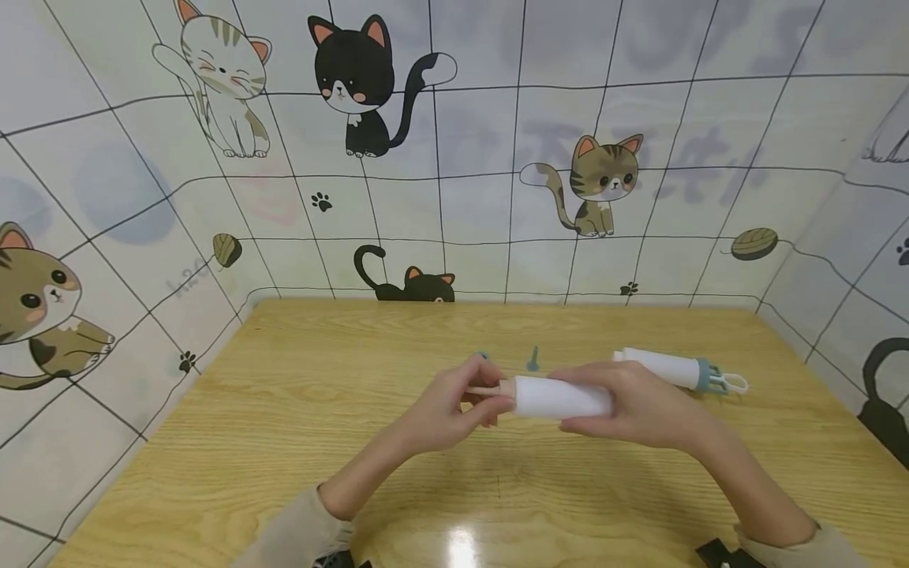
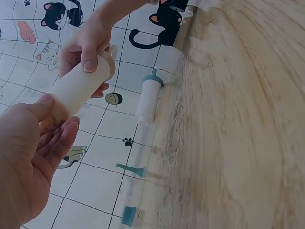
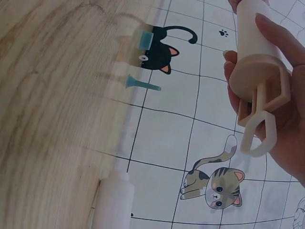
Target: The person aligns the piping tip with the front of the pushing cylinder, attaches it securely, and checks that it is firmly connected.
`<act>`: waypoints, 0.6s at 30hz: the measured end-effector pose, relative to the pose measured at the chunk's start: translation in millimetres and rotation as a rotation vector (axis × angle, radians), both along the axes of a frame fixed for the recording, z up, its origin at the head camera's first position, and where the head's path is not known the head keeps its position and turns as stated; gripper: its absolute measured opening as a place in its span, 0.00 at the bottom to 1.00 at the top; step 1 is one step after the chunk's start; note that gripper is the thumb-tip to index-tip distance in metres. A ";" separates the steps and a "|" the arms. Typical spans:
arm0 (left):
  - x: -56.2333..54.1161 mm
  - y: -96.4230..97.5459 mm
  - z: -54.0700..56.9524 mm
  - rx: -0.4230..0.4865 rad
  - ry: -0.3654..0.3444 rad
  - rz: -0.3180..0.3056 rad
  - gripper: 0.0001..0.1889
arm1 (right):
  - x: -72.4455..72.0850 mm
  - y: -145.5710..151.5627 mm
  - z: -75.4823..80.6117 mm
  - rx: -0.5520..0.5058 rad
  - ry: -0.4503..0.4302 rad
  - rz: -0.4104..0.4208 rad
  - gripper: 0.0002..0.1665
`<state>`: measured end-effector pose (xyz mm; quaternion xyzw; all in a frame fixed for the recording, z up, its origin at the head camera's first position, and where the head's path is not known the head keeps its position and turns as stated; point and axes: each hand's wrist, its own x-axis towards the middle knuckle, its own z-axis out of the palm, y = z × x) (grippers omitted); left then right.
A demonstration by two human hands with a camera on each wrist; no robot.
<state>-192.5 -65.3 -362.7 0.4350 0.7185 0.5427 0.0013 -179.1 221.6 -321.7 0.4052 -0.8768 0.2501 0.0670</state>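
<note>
Between my hands lies a white piping syringe [image 1: 557, 397], held nearly level over the table. My right hand [image 1: 649, 402] grips its barrel toward the right end; the right wrist view shows a peach collar [image 3: 252, 76] and looped plunger handle [image 3: 259, 136] at this end. At the opposite end, my left hand [image 1: 450, 406] pinches a peach nozzle [image 1: 506, 388] with a thin spout pointing left. In the left wrist view the left fingers and thumb [image 2: 45, 107] partly hide that end, while the barrel [image 2: 81, 88] slants up to the right hand.
A second white syringe [image 1: 663, 368] with a teal collar lies at the right, behind my right hand. Near the table's middle stands a teal nozzle [image 1: 533, 360]. Another small teal piece [image 2: 128, 215] is partly hidden by my left hand in the head view. A cat-patterned wall covering [image 1: 483, 205] borders the table.
</note>
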 end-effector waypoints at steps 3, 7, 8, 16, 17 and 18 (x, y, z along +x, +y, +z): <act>-1.2 -5.0 -2.4 -0.020 -0.017 0.011 0.09 | -1.2 2.4 -2.2 -0.004 -0.009 0.004 0.26; -2.7 -10.3 -5.4 -0.059 -0.030 0.028 0.09 | -3.4 4.6 -5.8 0.018 -0.036 0.005 0.25; -3.0 -11.3 -6.1 -0.071 -0.028 0.034 0.09 | -4.0 4.9 -6.6 0.023 -0.043 0.008 0.25; -4.6 -15.2 -11.2 -0.160 -0.010 0.084 0.10 | -4.8 4.7 -13.4 0.030 -0.209 0.005 0.23; -4.6 -15.6 -11.8 -0.167 -0.014 0.089 0.10 | -4.7 4.6 -13.9 0.029 -0.246 0.004 0.22; -5.1 -15.9 -13.1 -0.172 -0.016 0.091 0.10 | -4.6 4.6 -14.4 0.027 -0.283 0.003 0.22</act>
